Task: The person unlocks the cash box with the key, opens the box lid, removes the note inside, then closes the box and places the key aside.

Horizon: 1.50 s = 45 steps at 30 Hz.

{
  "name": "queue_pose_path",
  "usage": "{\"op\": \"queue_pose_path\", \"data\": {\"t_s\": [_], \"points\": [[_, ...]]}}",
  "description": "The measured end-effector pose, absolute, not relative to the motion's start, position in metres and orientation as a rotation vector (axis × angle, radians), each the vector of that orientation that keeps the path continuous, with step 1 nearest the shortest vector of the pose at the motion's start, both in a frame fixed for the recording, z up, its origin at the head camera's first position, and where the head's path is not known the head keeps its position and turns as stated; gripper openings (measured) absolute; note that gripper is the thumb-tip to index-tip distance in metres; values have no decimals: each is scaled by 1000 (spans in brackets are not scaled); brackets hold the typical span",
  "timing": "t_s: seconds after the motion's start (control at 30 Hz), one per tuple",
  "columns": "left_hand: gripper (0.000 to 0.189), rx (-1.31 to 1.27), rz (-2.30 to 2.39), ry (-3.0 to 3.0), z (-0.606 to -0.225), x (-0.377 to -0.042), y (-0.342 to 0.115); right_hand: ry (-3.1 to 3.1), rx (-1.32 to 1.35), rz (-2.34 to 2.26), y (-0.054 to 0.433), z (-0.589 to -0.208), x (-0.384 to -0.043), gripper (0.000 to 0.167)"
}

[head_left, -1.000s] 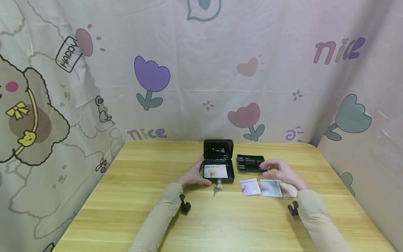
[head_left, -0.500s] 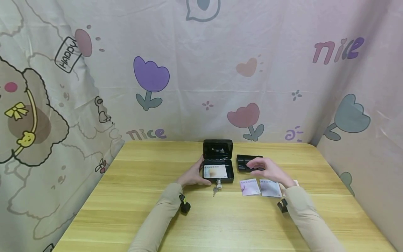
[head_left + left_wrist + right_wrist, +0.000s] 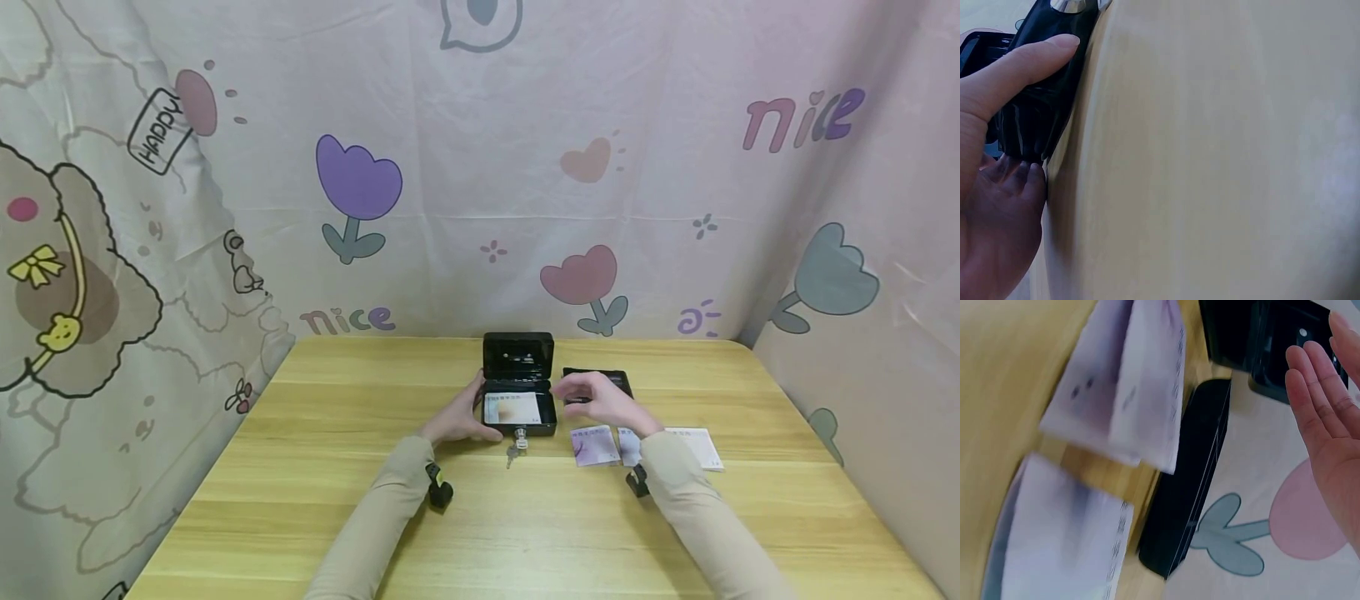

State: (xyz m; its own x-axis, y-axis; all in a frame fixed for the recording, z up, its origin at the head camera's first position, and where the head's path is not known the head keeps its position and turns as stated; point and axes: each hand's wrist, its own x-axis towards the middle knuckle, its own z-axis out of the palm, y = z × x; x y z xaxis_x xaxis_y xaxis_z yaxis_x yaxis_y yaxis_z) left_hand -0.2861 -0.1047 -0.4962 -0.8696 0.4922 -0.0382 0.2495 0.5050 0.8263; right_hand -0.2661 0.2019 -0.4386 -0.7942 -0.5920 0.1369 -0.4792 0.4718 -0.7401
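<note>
My left hand grips the left side of a small black cash box, thumb on its front wall and fingers round the back. Its lid stands raised, and a folded banknote lies inside. Keys hang from the lock at the front. My right hand hovers just right of the box, partly covering the black compartment tray. In the right wrist view its fingers are extended and nothing shows between them.
Folded banknotes lie in a row right of the box: a purple one, a bluish one partly under my right arm, and a pale one. A patterned cloth hangs behind the wooden table.
My right hand has moved left from the tray's right end to beside the cash box, uncovering the pale banknote. My left hand keeps its hold on the box.
</note>
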Motion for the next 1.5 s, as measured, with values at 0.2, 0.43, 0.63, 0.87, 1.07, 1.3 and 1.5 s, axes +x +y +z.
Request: {"op": "queue_pose_path", "data": {"t_s": [0.2, 0.43, 0.63, 0.87, 1.07, 1.3, 1.5], "points": [[129, 625, 1308, 2477, -496, -286, -105, 2543, -944, -1202, 188, -437, -272, 37], [130, 620, 1316, 2477, -495, -285, -106, 2518, -979, -1193, 170, -437, -279, 37], [130, 611, 1322, 2466, -496, -286, -106, 2510, -983, -1156, 158, -439, -284, 37], [132, 620, 1311, 2463, -497, -287, -107, 2477, -985, -1155, 145, -440, -291, 36], [131, 623, 1331, 2445, -498, -287, -107, 2462, -962, -1136, 137, -444, -297, 35], [133, 611, 1335, 2444, -498, -287, -105, 2462, -919, -1134, 133, -450, -302, 37], [133, 617, 1317, 2465, -497, -286, -105, 2498, -904, -1099, 131, -457, -305, 36]]}}
